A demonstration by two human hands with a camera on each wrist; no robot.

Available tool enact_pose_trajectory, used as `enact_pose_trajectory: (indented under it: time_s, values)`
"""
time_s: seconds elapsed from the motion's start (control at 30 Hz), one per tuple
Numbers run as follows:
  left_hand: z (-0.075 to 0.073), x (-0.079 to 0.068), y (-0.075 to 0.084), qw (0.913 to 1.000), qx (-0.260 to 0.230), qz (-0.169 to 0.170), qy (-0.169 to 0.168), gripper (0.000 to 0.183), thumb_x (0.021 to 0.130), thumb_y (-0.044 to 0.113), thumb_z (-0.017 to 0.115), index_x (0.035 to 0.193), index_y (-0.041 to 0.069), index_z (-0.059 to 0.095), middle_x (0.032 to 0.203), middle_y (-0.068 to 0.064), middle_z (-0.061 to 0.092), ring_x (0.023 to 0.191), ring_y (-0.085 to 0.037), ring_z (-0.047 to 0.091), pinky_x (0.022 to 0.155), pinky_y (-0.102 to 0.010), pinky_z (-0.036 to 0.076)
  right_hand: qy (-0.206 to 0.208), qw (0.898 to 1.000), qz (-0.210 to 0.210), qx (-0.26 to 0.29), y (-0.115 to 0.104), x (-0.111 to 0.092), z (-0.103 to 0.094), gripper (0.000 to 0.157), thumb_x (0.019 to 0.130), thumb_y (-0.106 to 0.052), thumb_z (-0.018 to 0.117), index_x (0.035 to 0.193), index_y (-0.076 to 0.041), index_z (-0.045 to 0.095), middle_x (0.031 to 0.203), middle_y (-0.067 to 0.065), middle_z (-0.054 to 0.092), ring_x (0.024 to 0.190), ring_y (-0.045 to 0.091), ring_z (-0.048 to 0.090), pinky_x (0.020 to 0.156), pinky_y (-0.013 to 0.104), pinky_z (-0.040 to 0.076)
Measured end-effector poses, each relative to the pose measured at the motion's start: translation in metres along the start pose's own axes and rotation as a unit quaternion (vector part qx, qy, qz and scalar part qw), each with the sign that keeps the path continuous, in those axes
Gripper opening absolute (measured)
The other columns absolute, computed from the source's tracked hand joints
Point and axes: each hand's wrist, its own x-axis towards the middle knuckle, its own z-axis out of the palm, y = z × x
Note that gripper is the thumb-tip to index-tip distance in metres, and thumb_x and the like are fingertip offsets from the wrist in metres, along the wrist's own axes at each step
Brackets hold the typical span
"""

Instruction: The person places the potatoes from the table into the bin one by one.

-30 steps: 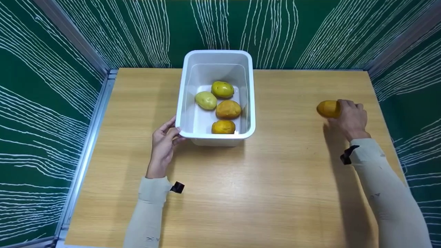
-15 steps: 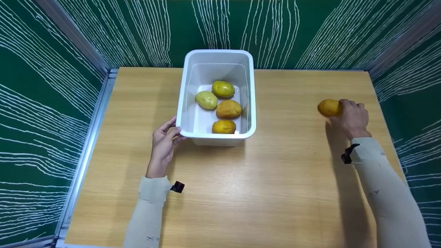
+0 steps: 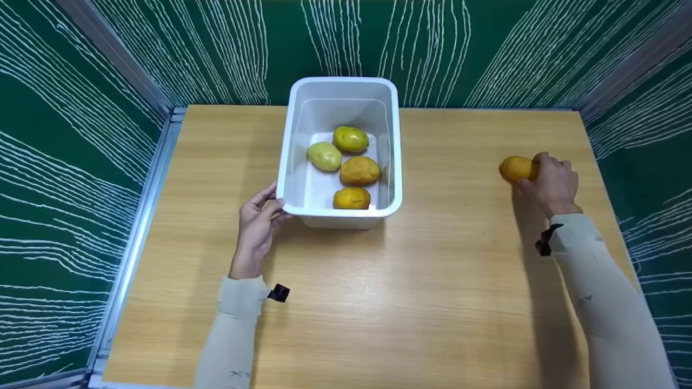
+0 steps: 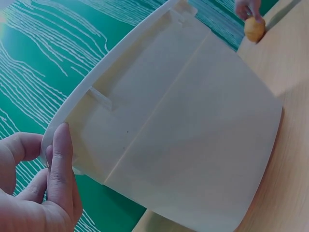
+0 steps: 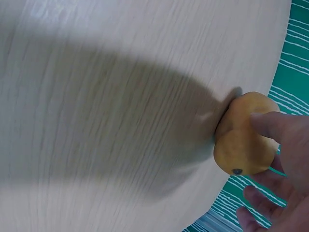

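A white plastic bin (image 3: pixel 346 222) stands on the table toward the back, with several mangoes inside: a pale green mango (image 3: pixel 324 156), a yellow-green mango (image 3: pixel 351 139) and orange-yellow ones nearer the front. My left hand (image 3: pixel 255 229) pinches the bin's front left rim (image 4: pixel 57 116) between thumb and fingers. At the table's right side, my right hand (image 3: pixel 551 183) holds another yellow mango (image 3: pixel 518 169), thumb on one side and fingers on the other. In the right wrist view this mango (image 5: pixel 246 137) lies at the tabletop, a dark spot at one end.
The wooden table (image 3: pixel 373 302) has green walls (image 3: pixel 486 54) with white wavy lines at its back and sides. A metal frame rail (image 3: pixel 141 216) runs along the left edge. The right hand is near the table's right edge.
Almost nothing differs. The right hand and its mango have shifted very slightly to the right in the head view, while the left hand stays on the rim.
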Motion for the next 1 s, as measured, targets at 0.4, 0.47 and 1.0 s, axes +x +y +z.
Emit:
enact_pose_trajectory:
  time_s: [0.4,0.47,1.0]
  values:
    - [-0.001,0.001,-0.002,1.0,0.006,-0.001,0.004,0.051,0.098,-0.016,0.054,0.148,-0.011,0.051,0.118,-0.016,0.058,0.069,-0.012,0.065,0.06,-0.017,0.063,0.007,1.0,-0.004,-0.01,0.002,0.003,0.002,0.062,0.102,-0.013,0.07,0.151,0.009,0.041,0.141,0.038,0.048,0.123,0.054,0.035,0.112,0.071,0.033]
    - [-0.001,0.001,-0.002,1.0,0.009,0.0,0.001,0.051,0.097,-0.016,0.054,0.148,-0.011,0.051,0.119,-0.017,0.059,0.07,-0.012,0.065,0.061,-0.017,0.064,0.007,1.0,-0.002,-0.007,0.002,0.002,0.002,0.062,0.102,-0.015,0.07,0.151,0.009,0.041,0.14,0.038,0.048,0.122,0.054,0.035,0.113,0.071,0.033]
    - [0.0,0.001,-0.002,0.9998,0.018,-0.002,0.004,0.05,0.099,-0.016,0.054,0.148,-0.01,0.052,0.121,-0.019,0.056,0.072,-0.012,0.063,0.062,-0.018,0.064,0.058,0.997,-0.054,0.011,-0.033,0.003,-0.021,0.06,0.102,-0.016,0.071,0.15,0.009,0.046,0.139,0.037,0.053,0.122,0.054,0.038,0.111,0.069,0.034]
